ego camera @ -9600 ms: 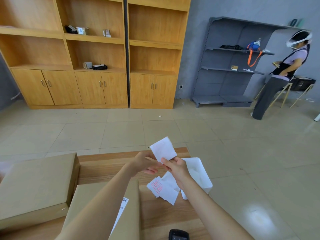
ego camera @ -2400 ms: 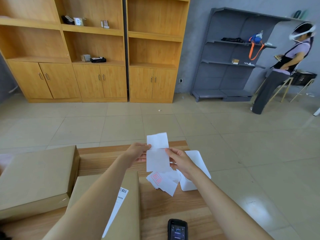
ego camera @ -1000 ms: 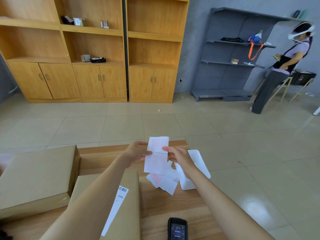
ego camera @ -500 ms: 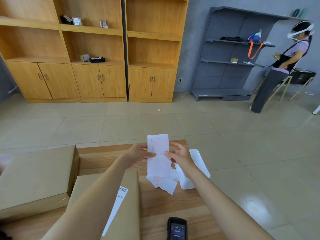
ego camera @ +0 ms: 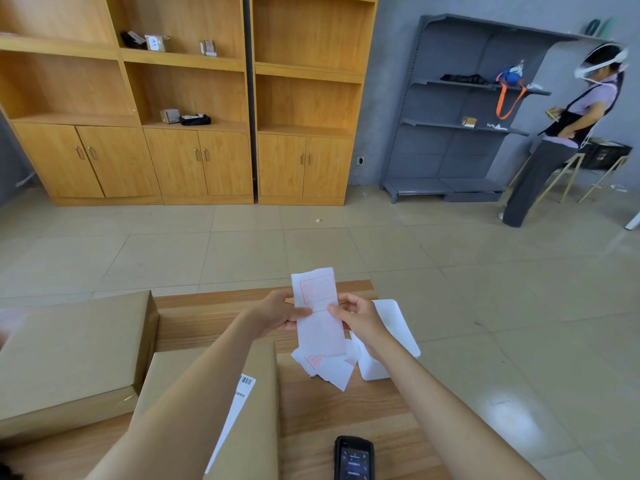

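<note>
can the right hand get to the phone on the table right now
Probably yes: the phone lies uncovered on the table near its front edge, though the right hand pinches the paper slip and would have to let go.

Upright red-stamped white paper slip (ego camera: 318, 313)

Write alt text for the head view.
The left hand and right hand pinch a red-stamped white slip above a wooden table. More slips lie below it beside a white tray, with cardboard boxes on the left and a phone in front.
</note>
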Motion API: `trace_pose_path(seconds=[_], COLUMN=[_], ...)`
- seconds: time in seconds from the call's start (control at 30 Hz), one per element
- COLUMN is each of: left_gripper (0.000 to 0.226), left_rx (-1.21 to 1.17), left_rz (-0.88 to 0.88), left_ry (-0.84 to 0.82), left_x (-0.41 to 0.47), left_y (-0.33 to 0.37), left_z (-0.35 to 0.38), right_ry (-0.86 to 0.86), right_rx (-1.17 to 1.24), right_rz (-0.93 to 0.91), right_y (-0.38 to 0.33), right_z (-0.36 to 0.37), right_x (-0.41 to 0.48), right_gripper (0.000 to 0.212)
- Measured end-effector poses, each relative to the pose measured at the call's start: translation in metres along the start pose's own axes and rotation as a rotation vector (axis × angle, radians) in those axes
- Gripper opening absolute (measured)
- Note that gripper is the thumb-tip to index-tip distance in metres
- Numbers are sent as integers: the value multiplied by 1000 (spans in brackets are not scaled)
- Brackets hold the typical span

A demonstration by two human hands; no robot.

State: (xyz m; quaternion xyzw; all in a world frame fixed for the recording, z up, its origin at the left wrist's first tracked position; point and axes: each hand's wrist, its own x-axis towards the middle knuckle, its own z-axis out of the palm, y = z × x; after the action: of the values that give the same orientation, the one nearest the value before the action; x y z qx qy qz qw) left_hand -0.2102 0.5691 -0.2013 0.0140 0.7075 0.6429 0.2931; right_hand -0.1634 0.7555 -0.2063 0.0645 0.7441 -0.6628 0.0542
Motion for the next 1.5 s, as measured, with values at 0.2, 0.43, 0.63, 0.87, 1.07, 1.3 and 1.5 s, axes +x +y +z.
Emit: trace_pose_path(seconds=[0.2, 0.43, 0.63, 0.87, 1.07, 1.3, 1.5], left_gripper=[44, 45, 43, 42, 21, 9, 19], left_rx=[-16, -11, -6, 175, 195, 386, 404], left_rz=[-8, -14, -12, -36, -60, -145, -256], left_ry=[6, 5, 15, 53, 83, 210, 231], left_x=[4, 5, 4, 7, 3, 18, 33], left_y=[-1, 0, -1, -7, -20, -46, -77], left_z=[-1, -2, -2, -4, 6, 16, 27], right_ry=[4, -13, -13, 3, 7, 41, -9], right_rx=[12, 14, 21, 16, -92, -256, -307], right_rz=[3, 1, -3, 44, 122, 245, 399], right_y=[0, -1, -1, 2, 22, 53, 87], right_z=[0, 0, 0, 3, 3, 2, 6], right_x=[1, 0, 1, -1, 0, 10, 15], right_gripper=[18, 19, 17, 25, 24, 28, 44])
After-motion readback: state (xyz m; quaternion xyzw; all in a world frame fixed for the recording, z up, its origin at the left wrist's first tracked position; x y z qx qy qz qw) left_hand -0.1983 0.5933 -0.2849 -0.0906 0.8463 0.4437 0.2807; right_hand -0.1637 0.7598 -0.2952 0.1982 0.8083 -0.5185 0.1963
